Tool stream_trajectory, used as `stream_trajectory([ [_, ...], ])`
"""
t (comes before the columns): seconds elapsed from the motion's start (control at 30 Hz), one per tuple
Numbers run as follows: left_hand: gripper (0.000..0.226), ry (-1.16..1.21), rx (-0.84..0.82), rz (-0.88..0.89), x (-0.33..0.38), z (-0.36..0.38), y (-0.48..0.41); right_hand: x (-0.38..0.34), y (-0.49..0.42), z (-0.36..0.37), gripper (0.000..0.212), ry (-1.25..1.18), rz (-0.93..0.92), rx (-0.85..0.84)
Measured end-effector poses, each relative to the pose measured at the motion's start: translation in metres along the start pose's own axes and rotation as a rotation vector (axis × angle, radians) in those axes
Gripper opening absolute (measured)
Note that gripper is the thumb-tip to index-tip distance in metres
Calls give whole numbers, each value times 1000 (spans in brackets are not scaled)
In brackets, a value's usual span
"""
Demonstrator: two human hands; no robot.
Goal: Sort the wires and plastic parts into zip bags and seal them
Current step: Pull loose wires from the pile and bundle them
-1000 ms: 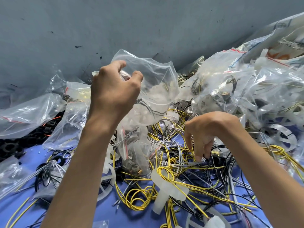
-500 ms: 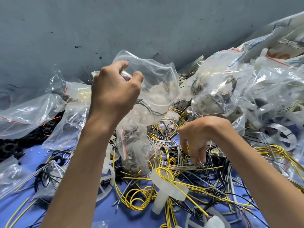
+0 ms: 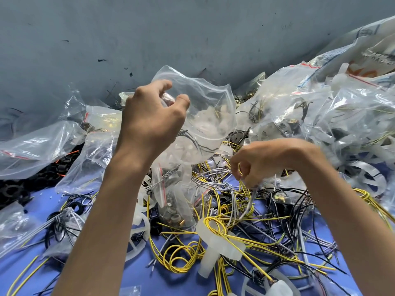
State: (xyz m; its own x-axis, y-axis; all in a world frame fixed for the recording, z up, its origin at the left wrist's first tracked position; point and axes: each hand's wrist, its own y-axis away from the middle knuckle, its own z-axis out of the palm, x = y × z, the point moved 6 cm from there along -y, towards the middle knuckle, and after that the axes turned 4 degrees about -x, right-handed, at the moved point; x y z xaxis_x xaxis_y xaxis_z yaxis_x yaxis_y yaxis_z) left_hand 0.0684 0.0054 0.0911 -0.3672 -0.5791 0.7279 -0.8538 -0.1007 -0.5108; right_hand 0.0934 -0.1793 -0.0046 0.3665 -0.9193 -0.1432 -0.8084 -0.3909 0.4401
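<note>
The clear plastic zip bag (image 3: pixel 215 103) is held up above the middle of the blue table surface (image 3: pixel 175 283), in front of the grey wall (image 3: pixel 192 28). Its mouth is open and wrinkled, and its lower half is full of small white plastic parts (image 3: pixel 205 120) with a few dark wires among them. The left hand (image 3: pixel 149 120) grips the bag at the rim, with the thumb and forefinger curled over the edge. The other fingertips are behind the hand, so how they lie cannot be told.

The right hand (image 3: pixel 269 161) is lower and to the right of the bag, above the heap. It pinches a bunch of thin grey wires (image 3: pixel 249 201) together with one yellow strand, and their ends hang down to the tangle. The pinching fingertips are mostly covered by the knuckles.

Under the hands, yellow wires (image 3: pixel 181 259) lie mixed with black and grey ones around a white T-shaped plastic piece (image 3: pixel 215 242). Just below the held bag lies a small clear bag with a red seal line (image 3: pixel 177 201); it holds small metal pieces, and their kind is hard to make out. On the right there is a big pile of clear filled bags (image 3: pixel 320 116), and their contents blur together. On the left, black ring-shaped parts (image 3: pixel 12 189) are half covered by plastic. Both forearms are cut off by the bottom edge.
</note>
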Motion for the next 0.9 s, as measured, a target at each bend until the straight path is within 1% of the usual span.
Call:
stream_trajectory([
  [0.03, 59, 8, -19, 1, 0, 1, 0, -1, 6, -8, 18, -35, -40, 65],
  [0.1, 55, 0, -61, 17, 2, 3, 1, -5, 19, -26, 15, -108, -114, 202],
  [0.17, 40, -29, -113, 63, 3, 7, 1, -8, 33, -40, 13, -155, -181, 345],
  [0.23, 20, -75, -176, 126, 6, 11, 3, -14, 45, -49, 12, -196, -256, 439],
  [0.3, 13, -97, -261, 188, 11, 17, 7, -21, 54, -55, 23, -249, -338, 474],
  [0.37, 17, -105, -337, 229, 15, 22, 10, -23, 58, -57, 30, -278, -366, 463],
  [0.5, 46, -118, -485, 254, 18, 29, 15, -26, 61, -57, 26, -288, -373, 457],
  [0.67, 45, -162, -594, 299, 20, 34, 21, -29, 63, -61, 19, -317, -379, 528],
  [0.77, 47, -183, -651, 297, 22, 40, 27, -34, 66, -61, 7, -347, -409, 544],
  [0.83, 48, -170, -690, 265, 22, 43, 30, -37, 67, -61, 16, -281, -394, 557],
  [0.9, 51, -161, -723, 240, 22, 46, 33, -39, 64, -60, 4, -207, -357, 554],
])
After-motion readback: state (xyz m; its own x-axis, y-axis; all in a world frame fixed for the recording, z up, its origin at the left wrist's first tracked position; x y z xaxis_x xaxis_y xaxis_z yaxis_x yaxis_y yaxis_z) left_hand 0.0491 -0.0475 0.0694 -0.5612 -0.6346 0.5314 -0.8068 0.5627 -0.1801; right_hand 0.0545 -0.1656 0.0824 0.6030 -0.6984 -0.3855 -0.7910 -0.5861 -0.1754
